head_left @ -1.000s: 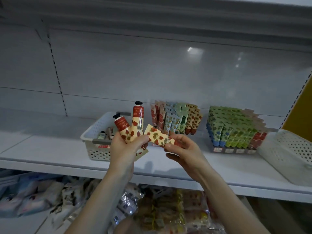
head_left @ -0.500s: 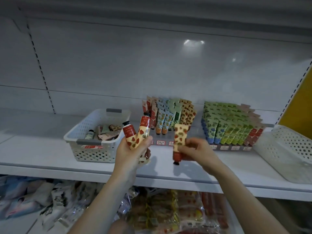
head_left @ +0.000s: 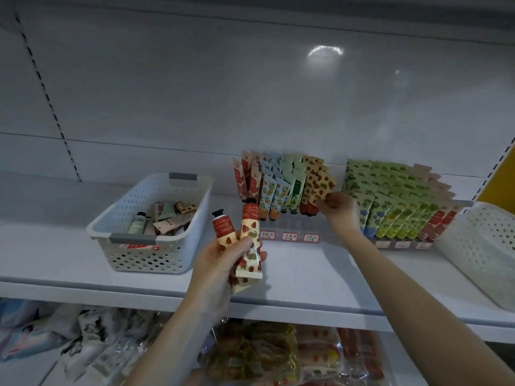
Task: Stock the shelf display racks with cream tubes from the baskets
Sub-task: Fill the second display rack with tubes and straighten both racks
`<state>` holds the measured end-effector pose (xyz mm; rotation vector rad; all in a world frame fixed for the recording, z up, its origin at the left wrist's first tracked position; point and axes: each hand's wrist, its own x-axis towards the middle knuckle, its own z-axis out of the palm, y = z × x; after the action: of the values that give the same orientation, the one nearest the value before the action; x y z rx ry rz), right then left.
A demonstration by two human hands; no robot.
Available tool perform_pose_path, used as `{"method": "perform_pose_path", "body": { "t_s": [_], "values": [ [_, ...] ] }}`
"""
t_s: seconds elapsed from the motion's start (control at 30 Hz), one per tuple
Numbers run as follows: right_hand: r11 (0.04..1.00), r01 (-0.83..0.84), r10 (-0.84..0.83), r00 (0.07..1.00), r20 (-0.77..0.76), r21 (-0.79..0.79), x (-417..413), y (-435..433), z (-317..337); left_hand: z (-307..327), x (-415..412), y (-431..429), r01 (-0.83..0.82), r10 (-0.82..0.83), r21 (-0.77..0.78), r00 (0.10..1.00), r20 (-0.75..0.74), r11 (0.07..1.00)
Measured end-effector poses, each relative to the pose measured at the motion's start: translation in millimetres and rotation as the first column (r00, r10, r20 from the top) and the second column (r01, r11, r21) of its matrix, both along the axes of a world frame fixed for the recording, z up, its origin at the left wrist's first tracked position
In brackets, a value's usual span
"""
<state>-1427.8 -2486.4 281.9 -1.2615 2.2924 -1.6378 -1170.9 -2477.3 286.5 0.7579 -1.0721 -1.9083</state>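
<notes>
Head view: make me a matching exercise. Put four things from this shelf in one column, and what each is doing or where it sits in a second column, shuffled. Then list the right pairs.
Column A
1. left hand
2. right hand
3. grey-handled basket
4. green tubes

Column B
a. stand in rows in the right rack
b. holds loose tubes, left on the shelf
c. pinches one strawberry tube at the middle rack
d. grips two strawberry tubes, caps up

Pairs: 1-d, 2-c, 3-b, 4-a
</notes>
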Motion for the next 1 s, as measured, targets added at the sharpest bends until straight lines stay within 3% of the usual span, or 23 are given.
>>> {"method": "perform_pose_path", "body": {
  "t_s": [0.2,0.33,0.47,0.8,1.0],
  "values": [
    [0.996,0.0,0.003,0.999,-0.039,0.087,0.9,-14.7,-13.7,-5.1,-2.8,-1.1,0.006,-0.006,0.017,1.0,0.016,1.0],
    [0.994,-0.006,0.005,1.0,0.014,0.105,-2.1,-20.1,-14.7,-7.1,-3.6,-2.1,0.004,-0.004,0.027,1.0,0.021,1.0],
    [0.98,0.043,-0.031,0.998,-0.062,0.192,-2.4,-20.0,-17.6,-9.0,-3.5,-2.9,0.021,-0.022,0.032,0.999,0.025,0.999],
    [0.967,0.09,-0.054,0.986,-0.155,0.239,-2.9,-23.3,-18.9,-14.3,-5.4,-4.8,0.029,-0.029,0.023,0.999,0.014,0.999],
    [0.97,0.073,-0.047,0.992,-0.116,0.233,-1.8,-22.0,-16.8,-13.0,-6.0,-3.3,0.022,-0.022,0.03,1.0,0.0,0.999]
  ]
}}
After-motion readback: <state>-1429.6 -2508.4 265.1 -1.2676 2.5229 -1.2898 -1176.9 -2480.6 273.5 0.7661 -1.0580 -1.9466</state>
